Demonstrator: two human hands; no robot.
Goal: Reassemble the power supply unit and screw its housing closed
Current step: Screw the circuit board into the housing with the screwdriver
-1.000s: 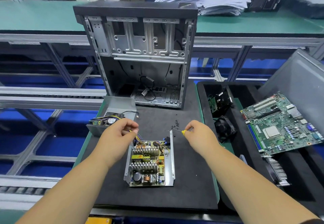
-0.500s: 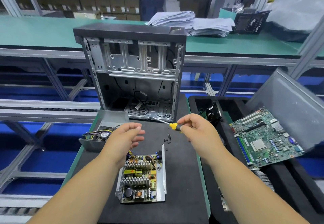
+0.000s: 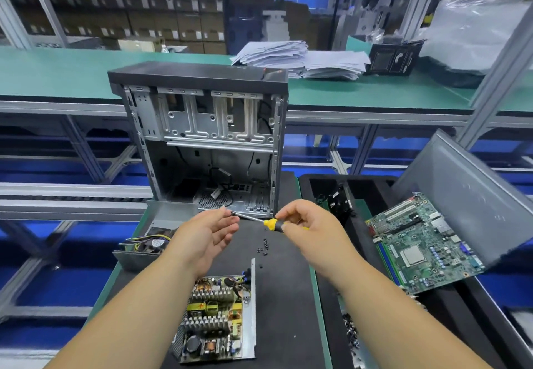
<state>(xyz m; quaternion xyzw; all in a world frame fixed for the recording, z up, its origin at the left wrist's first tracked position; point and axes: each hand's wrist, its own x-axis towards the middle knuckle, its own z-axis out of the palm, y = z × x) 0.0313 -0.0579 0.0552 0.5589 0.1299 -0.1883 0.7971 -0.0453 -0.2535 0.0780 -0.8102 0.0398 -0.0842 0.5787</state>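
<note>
Left hand: the left hand [image 3: 209,237] is hanging in the air with its palm up and its fingers loose and a little bent. The fingertips are sitting right at the tip of the screwdriver [image 3: 261,220]. I cannot tell if a tiny screw is being pinched there.
Right hand: the right hand [image 3: 307,225] is gripping the screwdriver by its yellow and black handle and pointing the thin metal end at the left hand.
What changed: 1 second ago both hands were down low over the board, and the left hand was at its wires. Now both hands are lifting up and coming together in front of the computer case [image 3: 202,143].
Power supply board: the power supply board [image 3: 215,316] is lying open in its metal tray on the black mat [image 3: 285,296], near the person, with nobody touching it.
Cover: the gray cover with the fan [image 3: 151,238] is sitting to the left, apart from the board, so the box is not closed yet.
Screws: the small black screws [image 3: 264,247] are lying loose on the mat just beyond the board.
What it means: I think a screw is being put on the screwdriver tip. The closing and screwing are not done yet.
</note>
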